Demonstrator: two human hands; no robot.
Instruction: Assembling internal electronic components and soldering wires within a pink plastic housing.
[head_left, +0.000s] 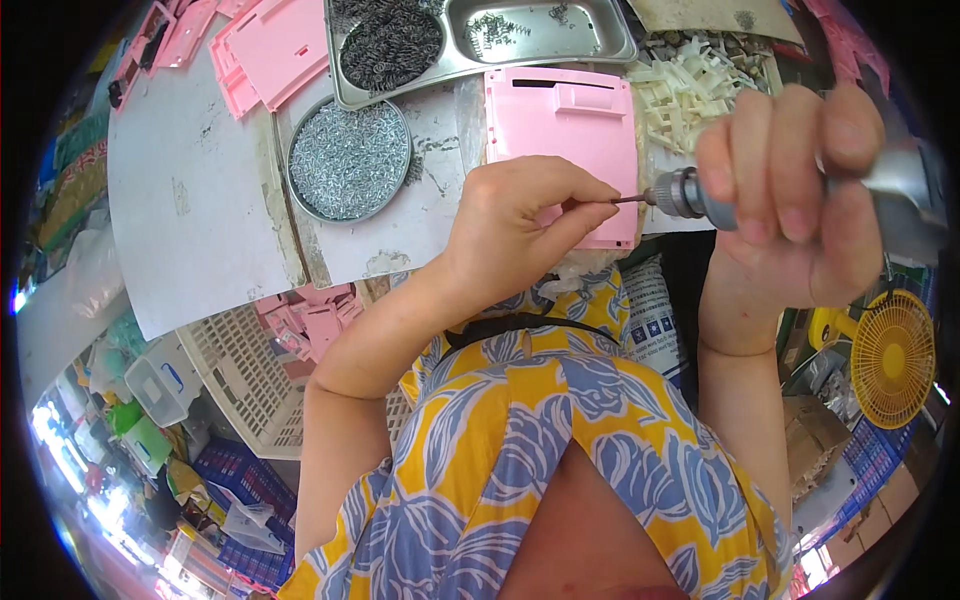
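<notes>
My right hand is wrapped round a grey electric screwdriver, held level with its thin bit pointing left. At the bit's tip, the thumb and forefinger of my left hand are pinched together; whatever small thing lies between them is hidden. Below both hands a flat pink plastic panel lies on the table, with a dark slot along its far edge and a raised block beneath it. Left of my left hand stands a round dish full of small silvery screws.
At the far side is a steel tray with dark springs. White plastic parts are heaped to the right, pink panels at far left. A cream basket stands below the table edge; a yellow fan is at right.
</notes>
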